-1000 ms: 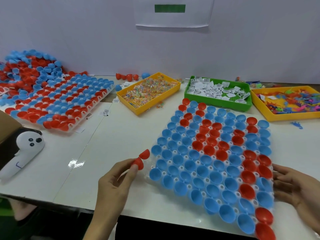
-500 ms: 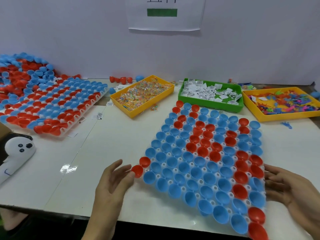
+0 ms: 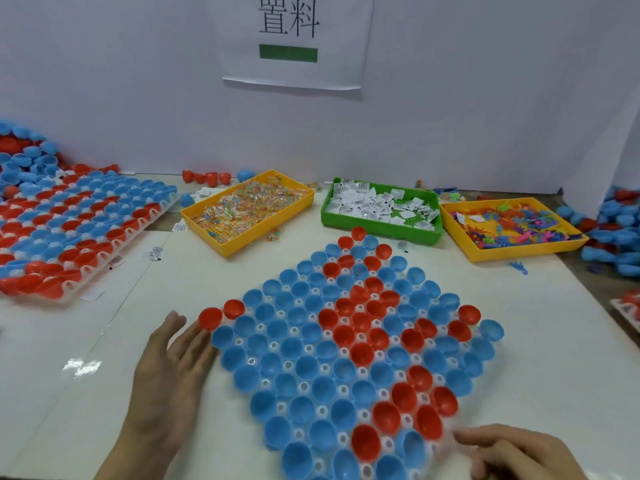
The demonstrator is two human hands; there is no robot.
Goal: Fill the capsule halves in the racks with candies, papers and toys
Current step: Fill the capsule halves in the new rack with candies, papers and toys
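Note:
A clear rack [image 3: 294, 330] full of empty blue and red capsule halves lies turned diamond-wise on the table before me. My left hand [image 3: 169, 375] lies flat with straight fingers against the rack's left edge, fingertips by a red half [image 3: 210, 317]. My right hand [image 3: 512, 452] touches the rack's near right corner with loosely extended fingers. Behind the rack stand a yellow tray of wrapped candies [image 3: 247, 206], a green tray of folded papers [image 3: 381, 207] and a yellow tray of small toys [image 3: 509, 226].
A second rack [image 3: 69, 230] filled with capsule halves sits at the far left, with a loose heap of halves [image 3: 24, 157] behind it. More loose halves [image 3: 616, 237] pile at the far right. A white wall with a paper sign [image 3: 294, 39] closes the back.
My left hand set the red halves it held into the rack's left corner and opened flat. The rack has turned to a diamond angle, and my view rose.

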